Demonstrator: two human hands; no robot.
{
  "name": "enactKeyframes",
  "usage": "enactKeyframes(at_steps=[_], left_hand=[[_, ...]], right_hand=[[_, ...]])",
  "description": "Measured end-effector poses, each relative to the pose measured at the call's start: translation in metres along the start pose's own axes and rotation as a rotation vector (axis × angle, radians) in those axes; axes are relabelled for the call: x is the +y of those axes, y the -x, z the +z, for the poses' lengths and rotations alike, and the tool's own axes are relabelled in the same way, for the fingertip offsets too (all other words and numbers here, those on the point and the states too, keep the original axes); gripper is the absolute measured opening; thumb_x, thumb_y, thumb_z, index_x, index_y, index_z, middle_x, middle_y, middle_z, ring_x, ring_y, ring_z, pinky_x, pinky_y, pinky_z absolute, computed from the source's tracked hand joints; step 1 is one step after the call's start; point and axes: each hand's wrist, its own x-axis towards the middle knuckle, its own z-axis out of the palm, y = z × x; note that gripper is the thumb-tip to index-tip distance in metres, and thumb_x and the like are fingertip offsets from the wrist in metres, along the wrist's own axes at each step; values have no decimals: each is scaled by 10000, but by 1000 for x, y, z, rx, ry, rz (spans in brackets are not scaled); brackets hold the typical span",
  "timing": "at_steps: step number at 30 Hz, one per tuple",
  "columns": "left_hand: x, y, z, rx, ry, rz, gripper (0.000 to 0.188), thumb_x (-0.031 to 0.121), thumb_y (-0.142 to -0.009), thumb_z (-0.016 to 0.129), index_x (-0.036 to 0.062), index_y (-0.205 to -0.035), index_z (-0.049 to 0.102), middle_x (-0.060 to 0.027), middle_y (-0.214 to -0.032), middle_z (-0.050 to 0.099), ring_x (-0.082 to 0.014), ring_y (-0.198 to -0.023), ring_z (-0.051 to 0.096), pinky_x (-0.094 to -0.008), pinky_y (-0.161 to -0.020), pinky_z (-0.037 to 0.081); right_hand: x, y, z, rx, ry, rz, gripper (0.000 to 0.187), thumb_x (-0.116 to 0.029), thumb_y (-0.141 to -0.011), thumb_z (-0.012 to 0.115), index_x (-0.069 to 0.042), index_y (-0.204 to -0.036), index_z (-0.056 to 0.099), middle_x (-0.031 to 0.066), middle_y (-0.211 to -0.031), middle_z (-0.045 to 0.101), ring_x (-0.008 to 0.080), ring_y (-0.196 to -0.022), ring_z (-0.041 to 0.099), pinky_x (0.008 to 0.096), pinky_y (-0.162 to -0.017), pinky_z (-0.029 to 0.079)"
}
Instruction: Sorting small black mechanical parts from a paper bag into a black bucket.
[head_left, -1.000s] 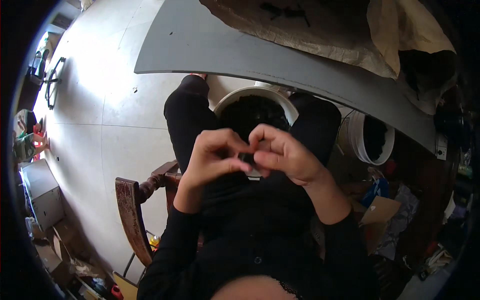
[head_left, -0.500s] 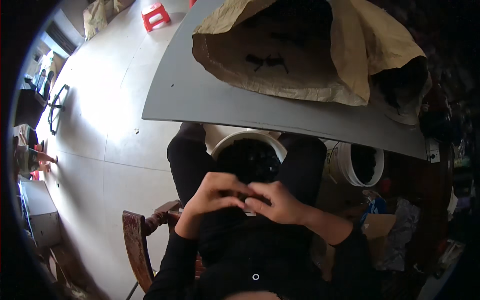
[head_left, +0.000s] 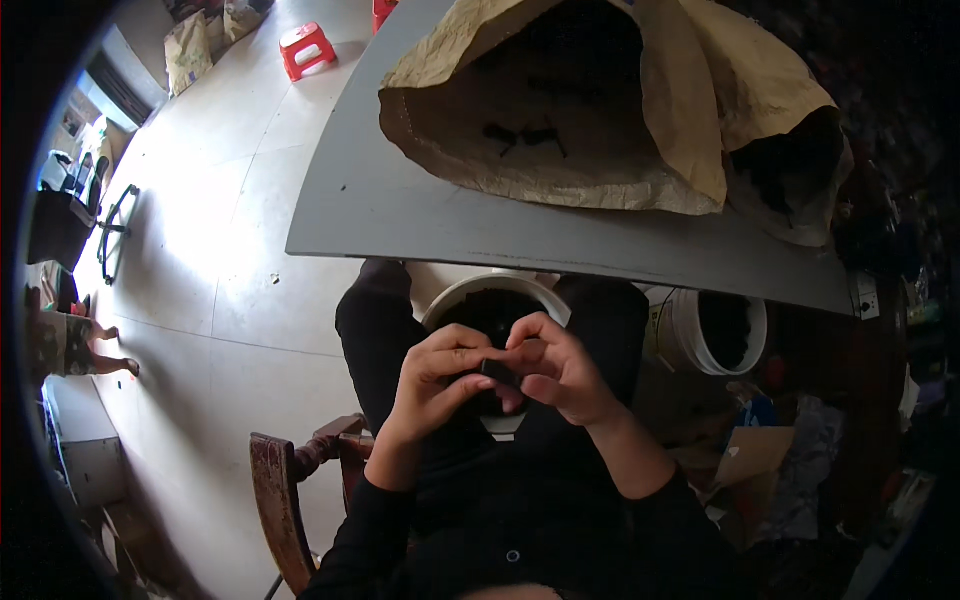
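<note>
Both of my hands meet over a white bucket (head_left: 440,310) between my knees, which holds a mass of dark pieces. My left hand (head_left: 435,385) is closed, pinching a small black part (head_left: 497,372) between thumb and fingers. My right hand (head_left: 570,380) is beside it, with thumb and fingers apart. Its fingertips reach the left fingers and the black part's near side. The exact shape of the part is partly hidden by the fingers.
A grey table (head_left: 345,215) stands in front, bearing an opened brown paper sack (head_left: 690,150) with black pieces inside. Another white bucket (head_left: 685,330) is at right, near a cardboard box (head_left: 755,455). A wooden chair (head_left: 280,500), a red stool (head_left: 307,50) and another person's legs (head_left: 95,350) are leftward.
My hands have turned and opened up, so the small black part now shows between them. The right thumb has moved away from its fingers. The person at left has shifted slightly.
</note>
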Motion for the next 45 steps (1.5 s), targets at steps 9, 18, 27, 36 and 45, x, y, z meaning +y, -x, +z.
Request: enactKeyframes(at_steps=[9, 18, 27, 36, 45], left_hand=[[6, 0, 18, 146, -585, 201, 329, -1, -592, 708, 11, -915, 649, -91, -827, 565, -225, -714, 575, -289, -608, 470], [-14, 0, 6, 242, -701, 324, 288, -6, -602, 713, -16, -881, 639, -83, -797, 548, -203, -661, 554, -279, -564, 450], [-31, 24, -20, 412, 537, -346, 206, 212, -895, 470, 26, -821, 514, -49, -710, 513, -126, -629, 510, -237, -585, 418], [-40, -30, -19, 249, 275, -284, 91, 113, -875, 450, 52, -919, 501, -13, -700, 476, -94, -637, 461, -228, -587, 387], [-64, -140, -15, 465, -155, 183, 338, 173, -848, 597, 30, -1128, 471, -20, -763, 532, -82, -713, 499, -234, -645, 413]], right_hand=[[11, -6, 13, 267, 167, -162, 202, -44, -851, 557, -26, -1016, 442, 74, -935, 545, 114, -804, 556, 250, -674, 499], [4, -43, -15, 30, 2, 158, 164, -96, -861, 550, -53, -1010, 495, 34, -952, 546, 101, -879, 533, 240, -753, 450], [-51, -181, -117, 506, 2052, -381, 468, -42, -781, 520, -83, -1244, 464, 221, -1232, 451, 384, -1130, 436, 432, -979, 333], [-72, -208, -149, 325, 2027, -738, 307, -55, -854, 449, -21, -1147, 536, 186, -1162, 529, 334, -1063, 496, 397, -928, 383], [-73, -180, -105, 162, 955, -417, 227, -188, -953, 377, -49, -1064, 519, 98, -960, 554, 179, -924, 537, 271, -811, 430]])
